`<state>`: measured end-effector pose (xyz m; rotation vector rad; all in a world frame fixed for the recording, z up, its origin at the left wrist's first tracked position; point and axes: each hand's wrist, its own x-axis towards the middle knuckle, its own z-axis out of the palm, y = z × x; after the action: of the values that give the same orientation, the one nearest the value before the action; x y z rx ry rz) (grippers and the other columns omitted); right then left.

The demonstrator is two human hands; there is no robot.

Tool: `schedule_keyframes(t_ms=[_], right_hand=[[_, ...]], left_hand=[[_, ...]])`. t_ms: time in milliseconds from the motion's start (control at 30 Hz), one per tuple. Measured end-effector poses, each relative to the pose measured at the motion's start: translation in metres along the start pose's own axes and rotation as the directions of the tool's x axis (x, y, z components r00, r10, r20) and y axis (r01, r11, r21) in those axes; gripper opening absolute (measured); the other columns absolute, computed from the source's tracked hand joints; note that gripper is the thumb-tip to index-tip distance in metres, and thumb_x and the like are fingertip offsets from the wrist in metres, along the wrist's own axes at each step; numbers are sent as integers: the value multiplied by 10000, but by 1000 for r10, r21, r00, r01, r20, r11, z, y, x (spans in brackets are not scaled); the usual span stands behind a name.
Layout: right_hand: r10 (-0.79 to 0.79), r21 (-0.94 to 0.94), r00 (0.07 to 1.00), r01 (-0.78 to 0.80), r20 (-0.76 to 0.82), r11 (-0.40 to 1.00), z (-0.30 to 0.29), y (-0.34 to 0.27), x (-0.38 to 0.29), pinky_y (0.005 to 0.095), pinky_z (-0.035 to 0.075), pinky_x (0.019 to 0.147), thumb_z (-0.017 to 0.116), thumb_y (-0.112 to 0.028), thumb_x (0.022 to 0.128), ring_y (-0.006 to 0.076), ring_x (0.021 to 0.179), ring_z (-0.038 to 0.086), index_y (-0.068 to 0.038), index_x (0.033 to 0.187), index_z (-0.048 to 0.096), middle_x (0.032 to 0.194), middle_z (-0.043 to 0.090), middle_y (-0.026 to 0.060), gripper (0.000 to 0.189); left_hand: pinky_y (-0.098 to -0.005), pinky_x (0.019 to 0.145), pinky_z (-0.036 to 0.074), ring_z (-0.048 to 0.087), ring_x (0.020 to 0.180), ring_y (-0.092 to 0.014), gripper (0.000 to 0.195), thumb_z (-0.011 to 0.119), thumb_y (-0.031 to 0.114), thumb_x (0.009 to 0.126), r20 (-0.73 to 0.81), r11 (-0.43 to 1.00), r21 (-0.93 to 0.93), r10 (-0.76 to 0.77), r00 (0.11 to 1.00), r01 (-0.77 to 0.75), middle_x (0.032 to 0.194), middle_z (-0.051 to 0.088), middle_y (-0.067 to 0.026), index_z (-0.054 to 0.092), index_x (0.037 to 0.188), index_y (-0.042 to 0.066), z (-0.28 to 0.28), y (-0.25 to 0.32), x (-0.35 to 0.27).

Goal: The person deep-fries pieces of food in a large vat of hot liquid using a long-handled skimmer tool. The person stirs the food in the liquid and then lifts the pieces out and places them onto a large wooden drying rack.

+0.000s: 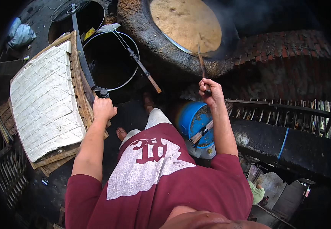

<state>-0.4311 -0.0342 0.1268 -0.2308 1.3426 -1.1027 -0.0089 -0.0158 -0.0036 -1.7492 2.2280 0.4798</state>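
Note:
My right hand (pixel 210 89) grips the dark handle of a slender, pointed tool (pixel 201 63), perhaps a knife. Its tip overlaps the near edge of the light-brown, foamy-looking surface (pixel 187 24) filling a large round pan, which steams inside a thick, soot-dark stove rim (pixel 142 31). At the left, my left hand (pixel 104 108) is closed around a dark cylindrical object (pixel 104 93), most of it hidden by the fingers. Beside that hand lies a wide white slab (pixel 45 100) scored into blocks, resembling tofu, on a wooden frame (pixel 78 83).
A long-handled ladle (pixel 142 67) rests across a dark round vat (pixel 111 86). Near my right arm stands a blue barrel (pixel 186 114) with a bundled brush (pixel 202 133) across it. Brickwork (pixel 283 45) lies beyond. A person in a light green top (pixel 256 193) is at lower right.

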Motion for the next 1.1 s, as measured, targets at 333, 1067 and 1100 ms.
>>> schedule_keyframes(t_ms=[333, 1067, 1100], right_hand=[[83, 191, 975, -124, 206, 974, 12, -79, -63, 237, 365, 403, 518, -110, 917, 67, 499, 525, 74, 948, 496, 739, 550, 36, 188], [-305, -90, 796, 304, -523, 949, -22, 13, 303, 313, 331, 329, 481, -201, 972, 166, 395, 461, 0, 866, 432, 605, 505, 86, 232], [-270, -3, 826, 310, -495, 951, -12, 26, 304, 320, 340, 337, 471, -188, 970, 162, 409, 461, -15, 898, 416, 638, 504, 94, 195]], left_hand=[[-401, 1018, 401, 691, 854, -263, 350, 685, 370, 738, -21, 1000, -3, -3, 1000, 3, 846, 716, -158, 718, 832, 35, 1, -1, 0], [-380, 848, 433, 658, 761, -277, 335, 691, 385, 711, -21, 999, 36, 15, 1000, -14, 730, 671, -149, 640, 766, 59, 6, 2, 13], [-380, 848, 433, 658, 761, -277, 335, 691, 385, 711, -15, 999, 43, 19, 1000, -19, 730, 671, -149, 640, 766, 59, 7, 1, 13]])
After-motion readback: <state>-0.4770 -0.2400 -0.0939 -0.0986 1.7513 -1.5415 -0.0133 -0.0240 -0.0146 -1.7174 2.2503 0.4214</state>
